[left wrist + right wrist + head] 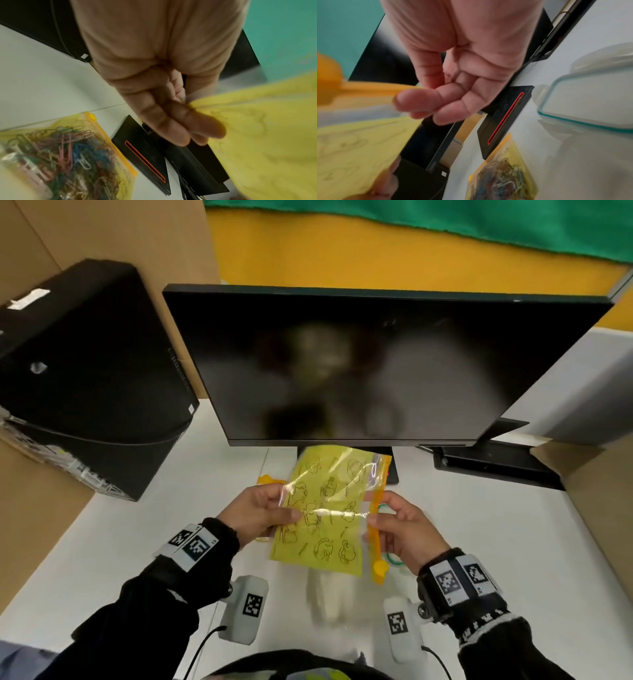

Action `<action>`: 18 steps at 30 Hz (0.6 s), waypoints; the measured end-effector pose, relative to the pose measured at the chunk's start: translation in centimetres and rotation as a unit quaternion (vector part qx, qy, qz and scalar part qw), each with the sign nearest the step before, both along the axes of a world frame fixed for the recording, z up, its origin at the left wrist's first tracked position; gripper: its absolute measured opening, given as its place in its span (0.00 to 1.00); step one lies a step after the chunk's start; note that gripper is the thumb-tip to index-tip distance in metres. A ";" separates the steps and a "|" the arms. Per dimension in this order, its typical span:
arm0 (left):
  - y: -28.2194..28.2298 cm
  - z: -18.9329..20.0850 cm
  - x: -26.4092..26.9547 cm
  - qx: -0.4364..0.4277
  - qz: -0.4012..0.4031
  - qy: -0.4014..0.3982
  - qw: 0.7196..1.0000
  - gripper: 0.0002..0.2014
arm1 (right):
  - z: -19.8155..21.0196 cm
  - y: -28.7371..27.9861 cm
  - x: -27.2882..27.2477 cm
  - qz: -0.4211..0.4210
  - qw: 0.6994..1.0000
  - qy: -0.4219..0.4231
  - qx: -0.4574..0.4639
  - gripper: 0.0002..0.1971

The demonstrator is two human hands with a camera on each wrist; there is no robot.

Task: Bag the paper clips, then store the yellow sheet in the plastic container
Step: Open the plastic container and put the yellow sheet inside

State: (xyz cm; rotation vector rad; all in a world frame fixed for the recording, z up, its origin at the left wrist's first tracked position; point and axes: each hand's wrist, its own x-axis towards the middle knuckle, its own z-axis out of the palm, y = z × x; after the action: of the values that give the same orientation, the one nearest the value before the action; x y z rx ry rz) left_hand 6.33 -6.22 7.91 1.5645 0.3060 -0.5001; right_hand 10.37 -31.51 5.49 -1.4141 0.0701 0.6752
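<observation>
1. Left hand [262,510] pinches the left edge of a clear zip bag [337,505] holding the yellow sheet [322,529], raised in front of the monitor [376,364].
2. Right hand [406,529] fingers [419,100] pinch the bag's orange zip strip [375,525].
3. Second bag with paper clips [65,152] lies on the white surface [42,81] beside the monitor base [142,146].
4. Plastic container [590,100] sits on the surface near the base.
</observation>
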 end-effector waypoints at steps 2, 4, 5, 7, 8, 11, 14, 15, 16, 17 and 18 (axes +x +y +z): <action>-0.5 0.2 -0.1 -0.003 0.015 -0.006 1.000 0.08 | -0.2 0.1 -0.1 -0.032 0.998 0.029 0.052 0.16; -0.7 0.1 0.0 -0.018 0.036 -0.002 0.999 0.15 | -0.1 0.4 -0.2 -0.072 0.991 0.052 0.103 0.18; -0.7 0.2 0.0 -0.025 0.048 -0.001 0.999 0.21 | -0.1 0.5 -0.3 -0.090 0.988 0.056 0.115 0.21; -0.8 0.3 0.1 -0.038 0.069 0.003 0.997 0.23 | 0.0 0.6 -0.3 -0.099 0.984 0.059 0.134 0.18; -0.9 0.5 0.1 -0.039 0.076 0.006 0.996 0.21 | 0.1 0.5 -0.2 -0.096 0.981 0.072 0.154 0.13; -1.2 1.2 0.0 -0.063 0.068 0.022 0.995 0.14 | 0.3 0.0 0.0 -0.059 0.981 0.098 0.156 0.10; -0.8 1.2 -0.4 -0.100 0.014 0.018 0.995 0.23 | -0.1 0.0 0.2 -0.003 1.000 -0.001 0.021 0.08; -0.9 1.4 -0.6 -0.121 -0.019 0.009 0.992 0.24 | -0.2 0.1 0.2 0.013 1.000 -0.025 -0.004 0.13; -1.1 1.7 -0.7 -0.135 -0.049 0.000 0.990 0.25 | -0.4 0.1 0.3 0.019 0.999 -0.030 -0.011 0.18; -1.4 2.0 -0.7 -0.133 -0.075 -0.016 0.988 0.26 | -0.5 0.1 0.4 0.021 1.000 -0.021 -0.003 0.23; -1.9 2.1 -0.7 -0.114 -0.096 -0.040 0.988 0.26 | -0.6 0.1 0.5 0.022 1.000 -0.010 0.010 0.26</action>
State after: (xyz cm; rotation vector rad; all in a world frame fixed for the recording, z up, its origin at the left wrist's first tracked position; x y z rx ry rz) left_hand 5.68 -8.10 10.05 1.3923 0.0335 -0.5982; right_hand 10.89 -31.44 4.87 -1.4071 0.0172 0.6967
